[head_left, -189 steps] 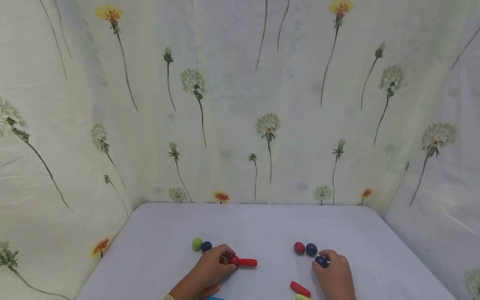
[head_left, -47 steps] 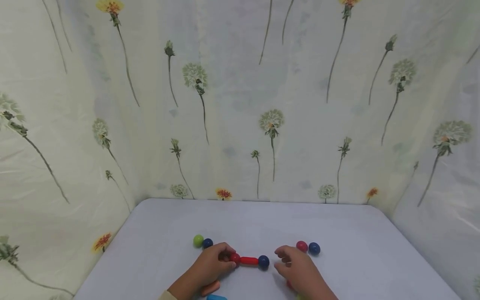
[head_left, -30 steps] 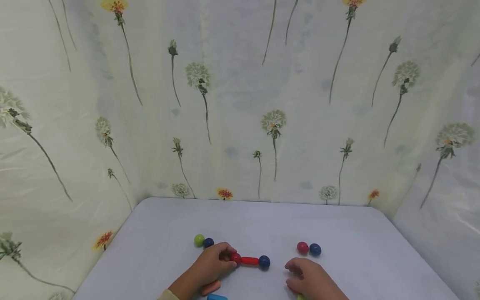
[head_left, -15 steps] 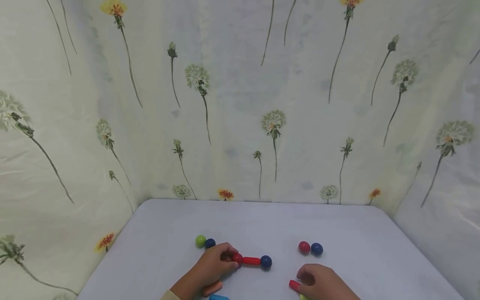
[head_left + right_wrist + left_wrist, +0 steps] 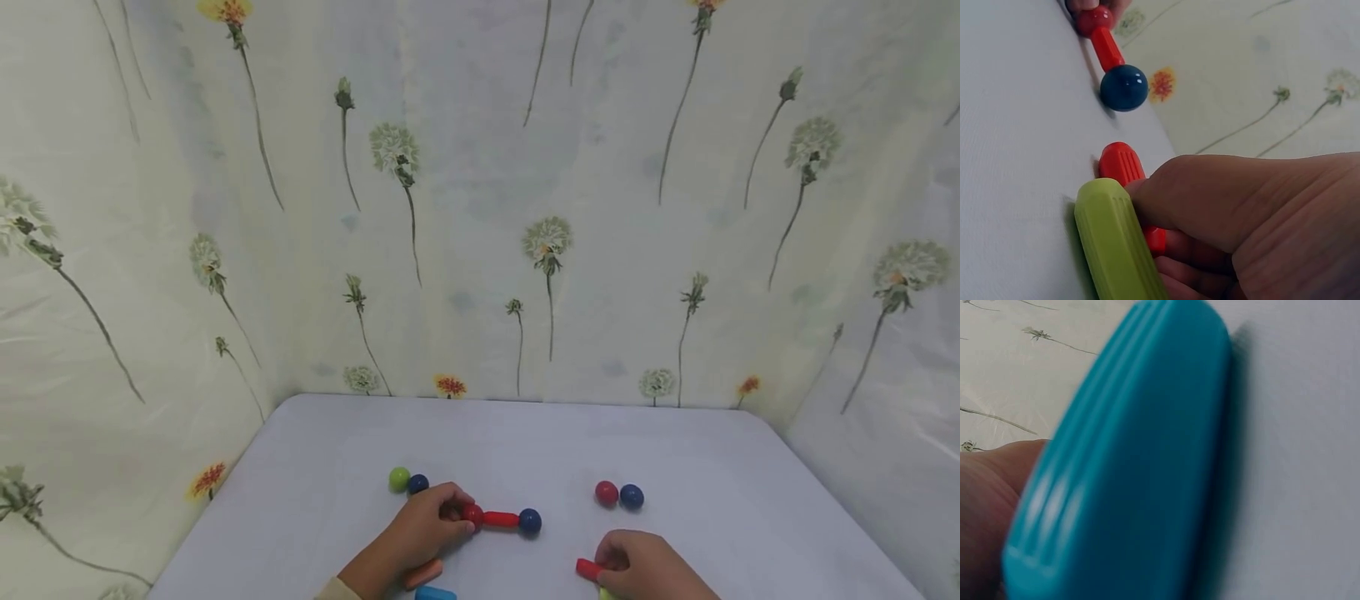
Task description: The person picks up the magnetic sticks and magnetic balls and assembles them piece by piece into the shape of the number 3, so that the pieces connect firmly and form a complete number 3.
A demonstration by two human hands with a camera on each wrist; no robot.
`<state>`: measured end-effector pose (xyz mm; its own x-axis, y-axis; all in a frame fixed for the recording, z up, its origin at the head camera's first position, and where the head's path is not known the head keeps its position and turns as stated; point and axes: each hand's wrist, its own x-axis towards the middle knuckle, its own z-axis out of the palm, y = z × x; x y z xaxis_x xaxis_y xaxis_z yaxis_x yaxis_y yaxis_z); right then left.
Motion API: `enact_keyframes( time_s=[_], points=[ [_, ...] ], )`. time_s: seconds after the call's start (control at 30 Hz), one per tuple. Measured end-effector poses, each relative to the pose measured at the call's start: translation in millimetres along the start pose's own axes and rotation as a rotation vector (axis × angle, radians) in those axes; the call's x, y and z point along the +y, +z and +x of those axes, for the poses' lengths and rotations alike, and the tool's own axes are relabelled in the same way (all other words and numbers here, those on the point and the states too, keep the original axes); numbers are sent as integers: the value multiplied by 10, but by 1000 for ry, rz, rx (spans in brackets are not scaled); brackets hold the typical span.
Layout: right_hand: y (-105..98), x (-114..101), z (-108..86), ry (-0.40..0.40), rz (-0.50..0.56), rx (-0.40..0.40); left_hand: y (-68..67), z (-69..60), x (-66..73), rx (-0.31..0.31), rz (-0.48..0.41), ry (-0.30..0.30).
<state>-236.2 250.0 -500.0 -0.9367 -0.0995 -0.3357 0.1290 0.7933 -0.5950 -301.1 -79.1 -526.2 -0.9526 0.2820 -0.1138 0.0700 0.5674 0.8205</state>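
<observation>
My left hand (image 5: 420, 529) pinches a red ball (image 5: 473, 517) between thumb and fingers. A red rod (image 5: 501, 520) joins that ball to a dark blue ball (image 5: 529, 522), forming a short bar on the table. To the right, my right hand (image 5: 648, 564) pinches a second red rod (image 5: 588, 569) that lies free of any ball. In the right wrist view, a yellow-green rod (image 5: 1113, 237) lies right beside that rod and partly covers it. A light blue rod (image 5: 1135, 456) fills much of the left wrist view, hiding most of the left hand there.
Behind the left hand sit a green ball (image 5: 399, 479) and a dark blue ball (image 5: 418, 483). Another red ball (image 5: 607, 493) and dark blue ball (image 5: 632, 497) lie beyond the right hand. An orange rod (image 5: 423, 574) lies by the left wrist. A flowered curtain surrounds the white table (image 5: 540, 442).
The dark blue ball my right hand held earlier is now on the red rod's end. My right hand let it go, moved right and nearer, and took hold of the loose red rod.
</observation>
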Motion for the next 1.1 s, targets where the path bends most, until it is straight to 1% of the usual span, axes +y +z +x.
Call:
enact_keyframes(
  time_s=[0.23, 0.5, 0.6, 0.73, 0.83, 0.97, 1.1],
  points=[
    [2, 2, 17, -5, -9, 34, -18, 5, 19, -5, -2, 5],
    [44, -36, 50, 26, -22, 69, -17, 6, 7, -8, -6, 18],
    [72, -71, 65, 36, -30, 97, -23, -7, 0, -7, 1, 23],
    [103, -94, 56, 78, -33, 131, -8, -25, -6, -3, 16, 40],
    [120, -110, 68, 88, -32, 165, -12, -30, 6, 0, 19, 51],
    [158, -119, 108, 75, -15, 212, -17, -30, 18, -6, 5, 34],
    [207, -167, 142, 91, 23, 252, -27, -26, 24, -11, -3, 21]
  ],
)
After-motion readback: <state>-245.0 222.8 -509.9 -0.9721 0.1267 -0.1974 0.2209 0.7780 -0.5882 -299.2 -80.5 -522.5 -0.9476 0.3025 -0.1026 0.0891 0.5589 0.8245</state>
